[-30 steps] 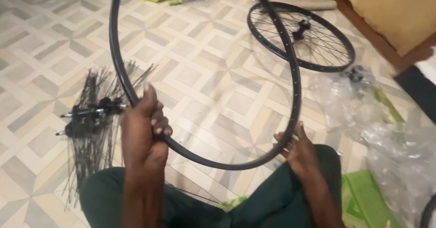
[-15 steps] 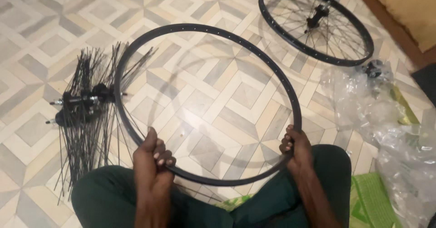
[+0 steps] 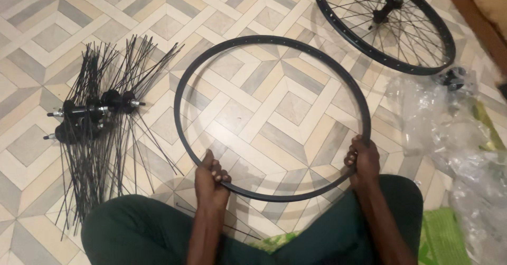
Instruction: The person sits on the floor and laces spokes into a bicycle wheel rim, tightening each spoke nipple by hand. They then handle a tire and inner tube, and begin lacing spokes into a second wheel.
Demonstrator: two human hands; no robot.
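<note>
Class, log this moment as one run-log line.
left hand: grips bare rim | right hand: grips rim | rim: flat over floor | left: hubs with spokes | beyond: built wheel

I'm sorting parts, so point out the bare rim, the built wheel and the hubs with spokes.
bare rim (image 3: 274, 39): head view, far arc.
built wheel (image 3: 388, 3): head view, central hub.
hubs with spokes (image 3: 90, 112): head view, hub bodies.

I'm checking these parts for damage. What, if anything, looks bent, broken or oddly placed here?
Nothing looks damaged. The bare black rim looks evenly round, held by the left hand and right hand. The hubs with loose spokes lie splayed on the tiled floor, and crumpled clear plastic lies to the right, beside the built wheel.
</note>
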